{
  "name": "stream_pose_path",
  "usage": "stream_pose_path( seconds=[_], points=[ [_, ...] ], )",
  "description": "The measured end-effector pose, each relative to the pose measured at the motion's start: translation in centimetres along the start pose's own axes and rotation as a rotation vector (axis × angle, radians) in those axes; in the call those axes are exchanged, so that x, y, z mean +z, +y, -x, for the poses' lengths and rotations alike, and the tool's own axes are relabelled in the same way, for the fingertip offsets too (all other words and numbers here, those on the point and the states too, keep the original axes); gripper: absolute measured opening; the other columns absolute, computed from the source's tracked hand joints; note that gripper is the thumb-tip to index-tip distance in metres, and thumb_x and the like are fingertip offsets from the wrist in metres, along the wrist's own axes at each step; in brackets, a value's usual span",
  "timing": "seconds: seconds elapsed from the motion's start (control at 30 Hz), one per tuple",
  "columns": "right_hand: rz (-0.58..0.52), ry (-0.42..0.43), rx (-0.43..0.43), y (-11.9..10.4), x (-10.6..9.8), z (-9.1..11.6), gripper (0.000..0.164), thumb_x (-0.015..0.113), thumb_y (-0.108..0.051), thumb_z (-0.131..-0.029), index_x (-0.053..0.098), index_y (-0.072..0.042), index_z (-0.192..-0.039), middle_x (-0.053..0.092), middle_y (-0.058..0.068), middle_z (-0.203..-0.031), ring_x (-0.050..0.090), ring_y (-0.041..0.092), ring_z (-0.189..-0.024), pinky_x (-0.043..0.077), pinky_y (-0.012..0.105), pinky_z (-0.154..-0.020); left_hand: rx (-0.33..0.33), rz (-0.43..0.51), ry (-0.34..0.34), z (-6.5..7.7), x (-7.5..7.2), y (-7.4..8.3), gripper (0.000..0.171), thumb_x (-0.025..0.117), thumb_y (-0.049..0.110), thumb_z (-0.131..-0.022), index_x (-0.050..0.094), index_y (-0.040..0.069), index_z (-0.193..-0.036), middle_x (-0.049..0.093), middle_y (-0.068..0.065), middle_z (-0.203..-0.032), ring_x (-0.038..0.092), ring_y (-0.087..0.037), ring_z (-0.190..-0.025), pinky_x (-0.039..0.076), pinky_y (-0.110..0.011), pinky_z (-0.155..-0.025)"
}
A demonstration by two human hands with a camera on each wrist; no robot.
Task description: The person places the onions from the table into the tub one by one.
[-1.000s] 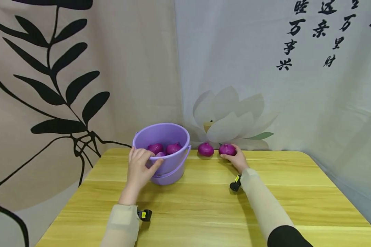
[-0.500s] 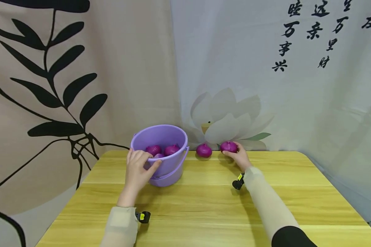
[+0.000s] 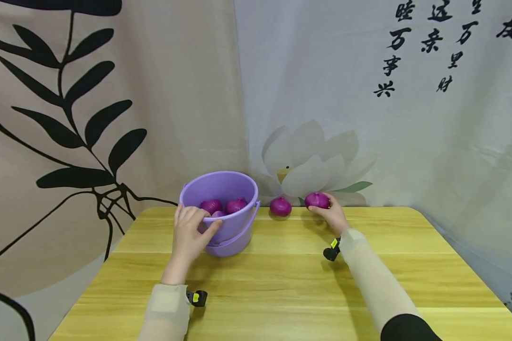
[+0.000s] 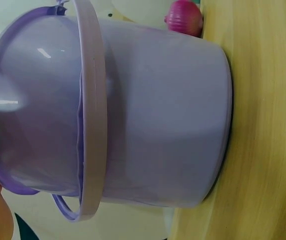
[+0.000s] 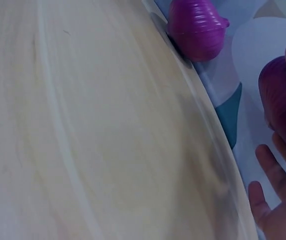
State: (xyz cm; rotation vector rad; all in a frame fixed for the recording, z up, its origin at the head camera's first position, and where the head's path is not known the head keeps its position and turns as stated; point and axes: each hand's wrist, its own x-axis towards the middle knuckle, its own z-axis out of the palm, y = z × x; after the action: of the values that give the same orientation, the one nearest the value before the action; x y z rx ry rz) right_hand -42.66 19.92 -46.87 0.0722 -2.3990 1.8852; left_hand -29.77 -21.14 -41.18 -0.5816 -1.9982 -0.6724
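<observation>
My left hand [image 3: 190,234] grips the near rim of a purple bucket [image 3: 234,227], fingers over the edge and thumb against the outside. Several red onions [image 3: 236,205] lie inside the bucket. Its handle [image 4: 94,110] hangs down across the front in the left wrist view. At the table's back edge, my right hand [image 3: 333,215] holds another red onion [image 3: 317,200] between thumb and fingers, raised off the wood. In the right wrist view, part of this held onion [image 5: 281,100] is cut off by the frame. One more onion [image 3: 280,207] sits on the table between bucket and right hand.
The wooden table [image 3: 277,284] has its back edge close against a hanging cloth [image 3: 187,94] printed with leaves, a lotus and writing. A black wrist camera [image 3: 197,298] sits at the left cuff, and a second wrist camera [image 3: 332,251] at the right.
My right hand has lifted its onion off the table, up and slightly to the right. The left hand stays on the bucket rim. The head view has shifted slightly.
</observation>
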Motion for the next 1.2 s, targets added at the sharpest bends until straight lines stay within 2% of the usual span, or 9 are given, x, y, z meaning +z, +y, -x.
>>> stream_pose_path(
  seconds=[0.47,0.77,1.2],
  points=[
    [0.077,-0.022,-0.027,-1.7,-0.3,1.2,0.087,0.078,-0.032,-0.082,0.028,-0.009,-0.150,0.034,0.022,-0.148,0.037,0.038,-0.134,0.031,0.051,-0.110,-0.003,0.012,0.007,0.0,-0.1,0.2,0.044,0.061,0.053,-0.089,0.059,0.011,-0.079,0.053,-0.002,-0.075,0.050,-0.029,-0.085,0.017,-0.065,-0.107],
    [0.058,-0.018,-0.048,-1.3,-0.8,1.7,0.084,0.078,-0.029,-0.082,0.030,-0.007,-0.148,0.036,0.024,-0.146,0.038,0.039,-0.132,0.032,0.051,-0.109,0.001,0.012,0.004,0.0,0.0,0.1,0.045,0.060,0.054,-0.090,0.059,0.011,-0.079,0.053,-0.002,-0.075,0.050,-0.029,-0.085,0.018,-0.066,-0.106],
    [0.072,-0.055,-0.067,-1.6,-2.1,2.5,0.084,0.077,-0.029,-0.084,0.029,-0.005,-0.149,0.035,0.024,-0.147,0.037,0.040,-0.133,0.033,0.052,-0.108,0.006,0.010,0.006,0.0,-0.1,0.1,0.041,0.063,0.051,-0.088,0.060,0.010,-0.079,0.054,-0.002,-0.076,0.050,-0.029,-0.085,0.019,-0.066,-0.105]
  ],
)
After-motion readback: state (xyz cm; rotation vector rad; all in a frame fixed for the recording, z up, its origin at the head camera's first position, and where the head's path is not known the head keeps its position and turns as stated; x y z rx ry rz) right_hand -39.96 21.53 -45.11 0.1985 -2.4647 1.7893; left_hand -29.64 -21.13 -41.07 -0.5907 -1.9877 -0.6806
